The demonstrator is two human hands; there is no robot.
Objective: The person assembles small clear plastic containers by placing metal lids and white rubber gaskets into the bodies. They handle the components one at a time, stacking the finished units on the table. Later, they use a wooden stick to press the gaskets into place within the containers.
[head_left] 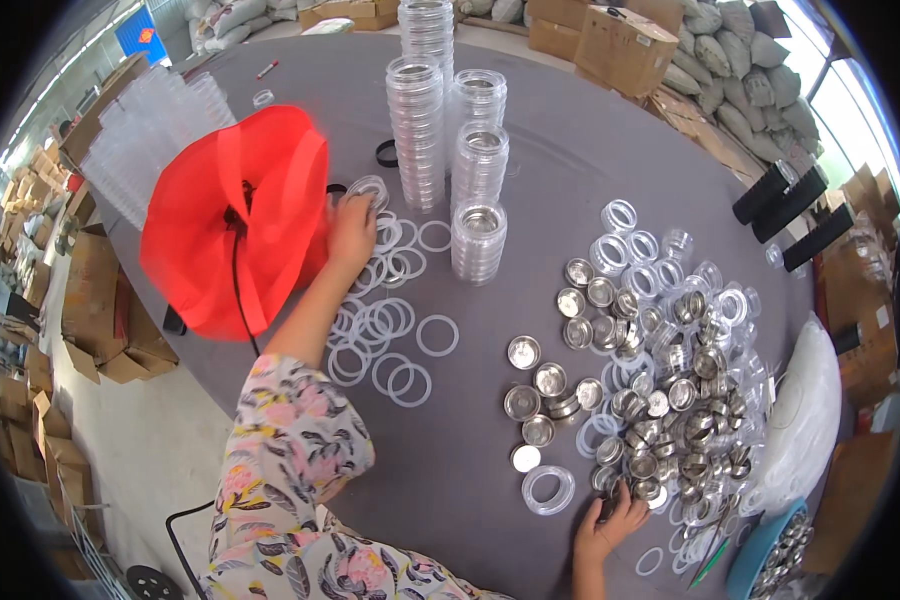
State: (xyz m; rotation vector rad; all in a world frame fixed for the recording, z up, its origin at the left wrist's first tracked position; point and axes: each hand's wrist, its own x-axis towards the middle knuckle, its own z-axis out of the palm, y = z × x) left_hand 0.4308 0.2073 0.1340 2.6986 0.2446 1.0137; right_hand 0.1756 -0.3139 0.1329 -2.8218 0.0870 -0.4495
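Observation:
My left hand (352, 235) is closed at the edge of a clear plastic ring (371, 188), beside the red cloth-like cover (175, 235). Flat translucent rings (437, 335) lie scattered just below that hand. At the lower right, my right hand (610, 530) has its thumb and fingers around a small metal cup (607, 508), which looks dark and is partly hidden. It is at the near edge of a heap of shiny round metal cups (660, 430). A thick clear ring (548, 490) lies left of my right hand.
Tall stacks of clear round cases (415, 135) stand at the back middle. Nested clear plastic pieces (155, 130) are behind the red cover. A white bag (805, 415), a blue basin (767, 560) of metal cups and black ribbed columns (790, 205) line the right edge.

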